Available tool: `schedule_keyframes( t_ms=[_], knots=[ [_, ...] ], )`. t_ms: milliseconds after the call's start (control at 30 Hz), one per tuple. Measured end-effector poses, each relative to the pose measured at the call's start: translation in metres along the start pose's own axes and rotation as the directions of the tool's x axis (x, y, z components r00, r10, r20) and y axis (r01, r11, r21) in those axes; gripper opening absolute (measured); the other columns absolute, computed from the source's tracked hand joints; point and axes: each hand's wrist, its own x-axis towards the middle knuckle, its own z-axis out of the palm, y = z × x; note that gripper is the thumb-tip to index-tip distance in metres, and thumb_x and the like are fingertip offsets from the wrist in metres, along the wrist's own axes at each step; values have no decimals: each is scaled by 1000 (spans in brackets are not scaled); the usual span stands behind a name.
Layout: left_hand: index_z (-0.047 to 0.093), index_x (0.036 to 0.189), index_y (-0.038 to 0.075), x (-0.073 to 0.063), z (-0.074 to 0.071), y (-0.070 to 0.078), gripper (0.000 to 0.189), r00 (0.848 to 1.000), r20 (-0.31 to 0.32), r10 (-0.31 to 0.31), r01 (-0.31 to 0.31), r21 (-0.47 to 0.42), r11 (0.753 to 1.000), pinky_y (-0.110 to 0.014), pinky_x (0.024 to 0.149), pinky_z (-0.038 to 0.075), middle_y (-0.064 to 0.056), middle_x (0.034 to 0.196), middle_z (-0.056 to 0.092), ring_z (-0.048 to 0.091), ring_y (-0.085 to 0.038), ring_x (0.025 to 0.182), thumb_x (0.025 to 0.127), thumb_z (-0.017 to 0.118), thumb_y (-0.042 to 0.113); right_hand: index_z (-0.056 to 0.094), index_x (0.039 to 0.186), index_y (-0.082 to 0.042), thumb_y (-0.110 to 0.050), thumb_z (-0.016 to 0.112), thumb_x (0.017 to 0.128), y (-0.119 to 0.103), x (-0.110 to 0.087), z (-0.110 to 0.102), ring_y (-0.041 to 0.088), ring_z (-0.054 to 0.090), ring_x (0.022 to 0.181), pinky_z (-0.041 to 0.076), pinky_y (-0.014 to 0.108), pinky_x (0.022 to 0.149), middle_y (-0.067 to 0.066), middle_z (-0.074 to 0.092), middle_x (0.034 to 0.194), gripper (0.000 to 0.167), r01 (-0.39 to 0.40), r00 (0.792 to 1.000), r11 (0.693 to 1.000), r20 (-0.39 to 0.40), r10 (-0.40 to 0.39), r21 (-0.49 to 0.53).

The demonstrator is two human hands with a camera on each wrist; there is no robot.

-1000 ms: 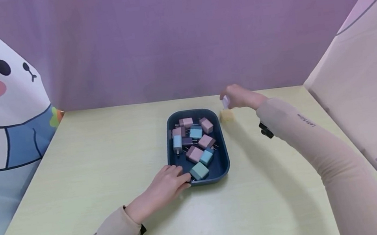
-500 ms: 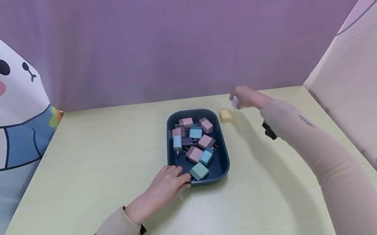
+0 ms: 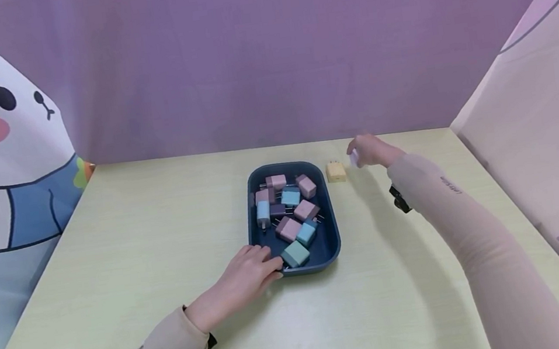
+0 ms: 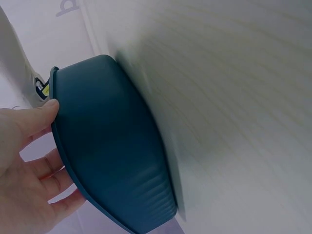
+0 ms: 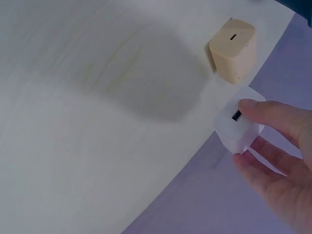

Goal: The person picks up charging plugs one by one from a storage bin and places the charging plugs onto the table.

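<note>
At the near-left corner of a dark blue tray (image 3: 327, 248), my left hand (image 3: 248, 270) grips the rim. The left wrist view shows the thumb on the outer side of the tray wall (image 4: 109, 131) and the fingers behind the rim. My right hand (image 3: 373, 150), at the far right of the tray, holds a white charger plug (image 5: 233, 128) between thumb and fingers; its USB slot faces the wrist camera. Left of that hand a yellow charger plug (image 3: 336, 172) stands on the table, prongs pointing away. Whether the white plug touches the table is unclear.
Inside the tray lie several pink, blue and purple charger plugs, such as a green one (image 3: 296, 253) and a light blue one (image 3: 263, 214). A purple cloth (image 3: 263, 53) rises behind the pale table (image 3: 159, 226). Printed cloths stand at both sides.
My right hand has moved right and slightly nearer with the white plug, away from above the yellow plug, which now shows fully. My left hand and the tray have stayed put.
</note>
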Motion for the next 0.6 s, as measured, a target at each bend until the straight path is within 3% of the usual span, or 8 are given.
schedule_keyframes(
  t_ms=[333, 600],
  knots=[
    [58, 82, 17, 0, 0, 0, 7, 1000, 12, -4, 4, -5, 1000, -26, 65, 36, 4, 72, 51, 44, -12, 67, 81, 63, 22, 55, 112, 6, 12, 62, 70, 7, 3, 12, 41, 46, 107, 36, 48, 90, 25, 51, 115, 43, -29, 999, 999, 39, 29, 21],
    [58, 80, 16, 0, 2, -1, 9, 1000, -29, 11, -11, 0, 1000, -26, 64, 36, 4, 70, 50, 44, -12, 65, 79, 66, 20, 55, 112, 6, 13, 61, 68, 9, 4, 17, 41, 43, 110, 35, 48, 92, 25, 50, 118, 45, -64, 997, 996, 43, 61, 55]
  ],
)
